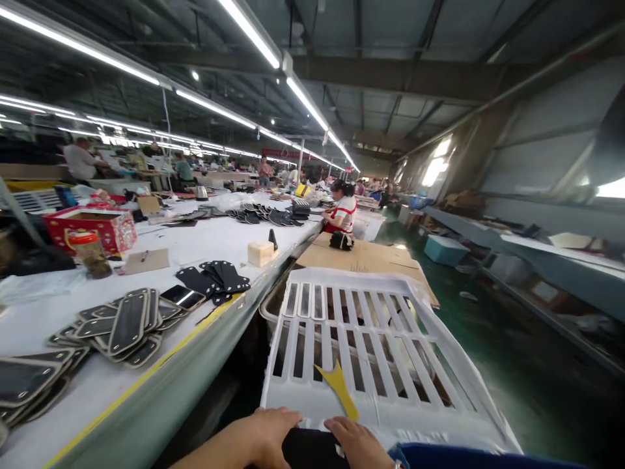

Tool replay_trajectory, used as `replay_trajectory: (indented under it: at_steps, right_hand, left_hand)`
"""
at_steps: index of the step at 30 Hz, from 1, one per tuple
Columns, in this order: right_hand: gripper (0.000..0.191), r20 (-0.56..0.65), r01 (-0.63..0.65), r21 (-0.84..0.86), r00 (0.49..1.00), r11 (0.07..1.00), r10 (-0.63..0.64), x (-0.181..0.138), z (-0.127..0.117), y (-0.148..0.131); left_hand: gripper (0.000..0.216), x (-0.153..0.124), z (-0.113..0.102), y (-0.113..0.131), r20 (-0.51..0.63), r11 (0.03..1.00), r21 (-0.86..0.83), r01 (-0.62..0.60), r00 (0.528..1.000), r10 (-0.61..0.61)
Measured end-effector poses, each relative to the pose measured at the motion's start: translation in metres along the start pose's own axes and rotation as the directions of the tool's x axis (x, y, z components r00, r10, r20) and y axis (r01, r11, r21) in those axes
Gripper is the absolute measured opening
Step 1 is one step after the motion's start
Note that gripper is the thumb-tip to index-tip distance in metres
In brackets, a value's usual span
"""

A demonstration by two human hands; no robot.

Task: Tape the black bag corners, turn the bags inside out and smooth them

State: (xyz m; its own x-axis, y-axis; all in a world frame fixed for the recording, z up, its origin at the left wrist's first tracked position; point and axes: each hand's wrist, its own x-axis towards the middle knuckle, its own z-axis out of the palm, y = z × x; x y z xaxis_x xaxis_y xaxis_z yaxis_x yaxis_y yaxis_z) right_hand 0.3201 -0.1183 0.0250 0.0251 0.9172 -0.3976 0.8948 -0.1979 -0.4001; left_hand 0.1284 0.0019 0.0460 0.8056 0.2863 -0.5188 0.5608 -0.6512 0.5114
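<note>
At the bottom edge, my left hand (271,430) and my right hand (359,444) grip a black flat piece (312,449) from either side. Its lower part is cut off by the frame, and a small pale rivet or hole shows near my right fingers. Just beyond them lies a white slotted plastic rack (390,407). On it rests a yellow piece with a forked end (339,389), close to my right fingertips. Three dark strips with pale edges (305,301) lie at the rack's far left corner.
The white table (161,247) on the left carries stacked black panels with pale edging (129,322), black cut pieces (217,277), a phone (183,298), a cream block (260,253) and a red box (92,228). Cardboard (371,254) lies beyond the rack. A co-worker (343,212) sits farther along.
</note>
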Motion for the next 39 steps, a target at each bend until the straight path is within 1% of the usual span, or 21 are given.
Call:
replay_trajectory:
  at_steps: [2, 5, 7, 10, 12, 14, 16, 19, 22, 25, 27, 30, 32, 34, 39]
  right_hand:
    - [0.081, 0.02, 0.039, -0.079, 0.999, 0.996, -0.037, 0.01, 0.0, -0.01]
    - [0.089, 0.072, 0.14, -0.167, 0.989, 0.976, -0.13, 0.018, -0.001, -0.033]
    - [0.093, 0.107, 0.216, -0.191, 0.974, 0.958, -0.198, 0.021, -0.003, -0.051]
    - [0.093, 0.167, 0.278, -0.208, 0.955, 0.938, -0.246, 0.029, -0.007, -0.079]
    - [0.086, 0.176, 0.29, -0.193, 0.95, 0.937, -0.258, 0.04, -0.006, -0.095]
    - [0.073, 0.17, 0.318, -0.132, 0.94, 0.939, -0.295, 0.05, -0.003, -0.107]
    - [0.06, 0.158, 0.33, -0.083, 0.936, 0.94, -0.314, 0.057, 0.0, -0.113]
    - [0.049, 0.159, 0.325, -0.059, 0.936, 0.944, -0.313, 0.06, 0.002, -0.107]
    - [0.046, 0.175, 0.311, -0.046, 0.938, 0.949, -0.299, 0.057, -0.004, -0.082]
    - [0.045, 0.197, 0.281, -0.031, 0.943, 0.959, -0.27, 0.047, -0.014, -0.049]
    - [0.045, 0.206, 0.243, -0.007, 0.95, 0.97, -0.237, 0.036, -0.021, -0.031]
    - [0.043, 0.214, 0.189, 0.041, 0.957, 0.981, -0.194, 0.023, -0.029, -0.017]
    - [0.043, 0.217, 0.162, 0.046, 0.961, 0.986, -0.168, 0.021, -0.031, -0.017]
    - [0.045, 0.234, 0.148, 0.027, 0.961, 0.989, -0.15, 0.025, -0.031, -0.024]
    - [0.046, 0.26, 0.198, 0.022, 0.945, 0.98, -0.197, 0.05, -0.023, -0.064]
  left_hand:
    - [0.104, -0.02, -0.007, -0.008, 0.005, 0.999, 0.031, 0.043, 0.999, -0.043]
    - [0.105, -0.043, -0.011, -0.025, -0.02, 0.994, 0.046, 0.095, 0.995, -0.094]
    - [0.103, -0.056, -0.01, -0.037, -0.034, 0.99, 0.055, 0.127, 0.992, -0.125]
    - [0.099, -0.068, -0.007, -0.054, -0.063, 0.985, 0.072, 0.158, 0.986, -0.154]
    - [0.098, -0.071, -0.005, -0.064, -0.071, 0.983, 0.058, 0.176, 0.983, -0.171]
    - [0.096, -0.072, -0.004, -0.07, -0.086, 0.982, 0.027, 0.189, 0.979, -0.186]
    - [0.093, -0.074, -0.002, -0.073, -0.095, 0.982, -0.024, 0.187, 0.978, -0.188]
    - [0.083, -0.077, 0.001, -0.075, -0.059, 0.977, -0.119, 0.178, 0.981, -0.186]
    - [0.074, -0.08, 0.004, -0.077, -0.04, 0.97, -0.19, 0.151, 0.986, -0.162]
    - [0.068, -0.079, 0.008, -0.081, -0.064, 0.966, -0.239, 0.098, 0.991, -0.116]
    - [0.06, -0.074, 0.01, -0.084, -0.082, 0.958, -0.278, 0.072, 0.992, -0.098]
    - [0.047, -0.06, 0.013, -0.086, -0.12, 0.949, -0.312, 0.048, 0.989, -0.09]
    - [0.045, -0.049, 0.013, -0.085, -0.139, 0.945, -0.324, 0.041, 0.986, -0.09]
    - [0.045, -0.039, 0.013, -0.083, -0.145, 0.939, -0.343, 0.041, 0.985, -0.096]
    - [0.051, -0.024, 0.011, -0.079, -0.177, 0.913, -0.402, 0.06, 0.974, -0.141]
